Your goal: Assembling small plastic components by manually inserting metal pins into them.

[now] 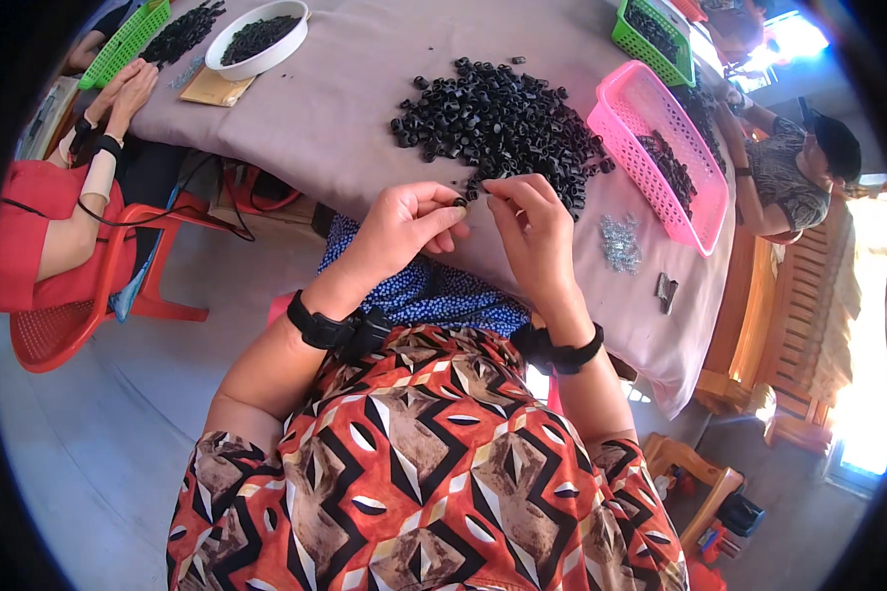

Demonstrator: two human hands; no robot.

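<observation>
My left hand (414, 225) is closed, pinching a small black plastic ring-shaped piece (459, 202) between thumb and forefinger. Close beside it, my right hand (534, 229) is also closed, thumb and forefinger together; whatever they hold is too small to make out. Just beyond both hands, a heap of similar black plastic pieces (493, 118) spreads over the cloth-covered table (355, 108). Right of the heap stands a pink perforated basket (613, 110) with black pieces inside. Small clear pieces (620, 243) lie in a cluster to the right of my right hand.
A small dark grey object (666, 293) lies near the table's right edge. At the far left are a white bowl (300, 37) of black pieces and a green basket (128, 44); another green basket (635, 47) stands far right. People sit left, near a red chair (59, 330), and right.
</observation>
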